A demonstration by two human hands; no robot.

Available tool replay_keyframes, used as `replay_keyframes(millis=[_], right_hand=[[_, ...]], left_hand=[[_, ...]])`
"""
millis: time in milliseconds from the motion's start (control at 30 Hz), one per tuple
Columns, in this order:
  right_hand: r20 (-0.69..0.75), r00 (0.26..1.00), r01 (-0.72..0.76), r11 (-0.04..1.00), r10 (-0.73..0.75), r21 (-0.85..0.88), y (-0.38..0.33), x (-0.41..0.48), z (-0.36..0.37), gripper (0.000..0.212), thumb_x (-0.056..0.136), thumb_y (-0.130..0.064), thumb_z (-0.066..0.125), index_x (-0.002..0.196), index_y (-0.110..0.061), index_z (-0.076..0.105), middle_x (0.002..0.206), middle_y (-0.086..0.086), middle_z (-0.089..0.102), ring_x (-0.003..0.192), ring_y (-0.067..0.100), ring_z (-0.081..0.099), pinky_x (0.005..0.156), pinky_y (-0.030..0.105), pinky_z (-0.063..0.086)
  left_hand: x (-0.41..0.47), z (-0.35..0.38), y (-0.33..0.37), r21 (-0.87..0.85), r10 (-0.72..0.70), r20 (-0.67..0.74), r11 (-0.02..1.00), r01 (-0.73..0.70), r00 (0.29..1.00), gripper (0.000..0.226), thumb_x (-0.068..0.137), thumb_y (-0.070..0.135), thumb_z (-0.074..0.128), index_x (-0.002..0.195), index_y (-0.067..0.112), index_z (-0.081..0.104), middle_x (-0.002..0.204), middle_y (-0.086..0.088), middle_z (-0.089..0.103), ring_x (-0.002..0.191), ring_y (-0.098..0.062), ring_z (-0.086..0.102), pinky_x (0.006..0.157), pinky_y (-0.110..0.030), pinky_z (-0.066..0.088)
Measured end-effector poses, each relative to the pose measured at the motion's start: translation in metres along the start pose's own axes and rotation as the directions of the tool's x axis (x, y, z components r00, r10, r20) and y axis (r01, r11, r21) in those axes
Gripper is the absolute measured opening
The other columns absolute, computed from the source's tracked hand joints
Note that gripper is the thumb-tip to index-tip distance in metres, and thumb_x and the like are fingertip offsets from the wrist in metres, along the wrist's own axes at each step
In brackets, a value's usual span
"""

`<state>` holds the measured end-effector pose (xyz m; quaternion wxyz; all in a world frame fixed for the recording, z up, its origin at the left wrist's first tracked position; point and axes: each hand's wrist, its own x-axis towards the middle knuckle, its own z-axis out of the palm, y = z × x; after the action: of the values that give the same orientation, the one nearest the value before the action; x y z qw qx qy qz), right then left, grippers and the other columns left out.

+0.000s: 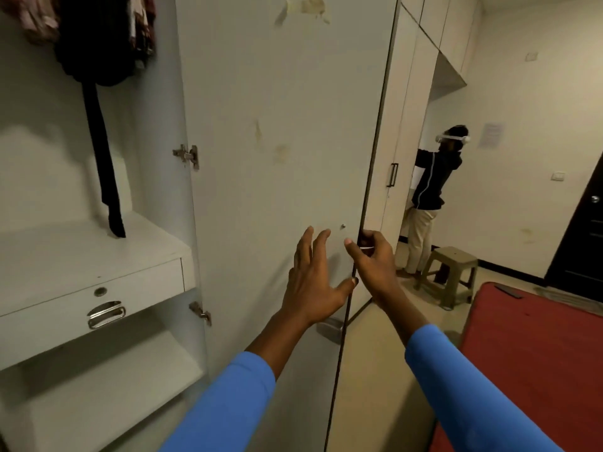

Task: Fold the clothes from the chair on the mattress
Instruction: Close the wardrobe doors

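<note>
White laminate wardrobe door (277, 125), swung wide on two metal hinges (187, 155), fills the middle of the head view.

- Left hand (313, 282): fingers straight and spread, laid against the door's inner face near its free edge, thumb out toward that edge. Nothing held. Reads as a steadying or pushing contact.
- Right hand (372, 259): fingers curled round the door's free edge from the far side, thumb on the near side, so the panel is clasped. Likely placed there to swing the door; whether to open or close it, I cannot tell.
- Inside the wardrobe, top left: bunched dark and patterned garments (98, 37) on the rail, with a long black strip of cloth (104, 158) hanging down to the shelf above a white drawer with a metal pull (98, 295).
- Red mattress (538, 347) lies on the floor at lower right, well apart from both hands; no folded clothes show on the visible part.
- No chair with clothes in view. An olive plastic stool (452, 272) stands bare farther back, beside a second person in a dark jacket (430, 184) facing the far cupboards.

Judgement: the hands are on the wardrobe, not on the folding.
</note>
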<state>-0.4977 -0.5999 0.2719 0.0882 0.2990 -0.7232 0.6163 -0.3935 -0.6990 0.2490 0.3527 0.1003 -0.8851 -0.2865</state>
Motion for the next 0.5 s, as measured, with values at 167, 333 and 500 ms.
replay_keyframes(millis=[167,333,500], right_hand=[[0.055,0.931,0.356,0.93,-0.361,0.087,-0.019,-0.059,0.019,0.025,0.09,-0.022,0.078,0.109,-0.015,0.063,0.097,-0.003,0.066,0.081,0.016,0.065,0.07,0.038,0.058],[0.08,0.717,0.678,0.719,-0.693,0.151,-0.055,-0.09,0.08,0.052,0.084,-0.037,0.077,0.118,-0.002,0.061,0.117,0.008,0.055,0.113,0.018,0.052,0.09,0.034,0.049],[0.195,0.497,0.765,0.533,-0.845,0.361,-0.103,-0.117,0.187,0.092,0.088,-0.044,0.07,0.152,0.009,0.031,0.163,0.028,0.028,0.155,0.042,0.024,0.12,0.061,0.029]], left_hand=[[-0.05,-0.01,-0.017,0.04,0.065,-0.205,0.997,-0.058,0.977,0.126,0.076,0.031,0.087,0.164,0.028,-0.004,0.173,-0.001,-0.011,0.16,-0.022,-0.003,0.122,-0.047,0.029],[-0.11,-0.088,-0.05,0.019,0.098,-0.331,0.995,-0.097,0.939,0.117,0.072,0.022,0.094,0.161,0.003,0.021,0.169,-0.011,0.024,0.156,-0.024,0.025,0.118,-0.05,0.041],[-0.169,-0.189,-0.093,0.193,0.068,-0.407,0.981,0.013,0.911,0.104,0.073,0.021,0.088,0.158,0.012,0.029,0.16,-0.003,0.04,0.148,-0.021,0.04,0.115,-0.053,0.042]])
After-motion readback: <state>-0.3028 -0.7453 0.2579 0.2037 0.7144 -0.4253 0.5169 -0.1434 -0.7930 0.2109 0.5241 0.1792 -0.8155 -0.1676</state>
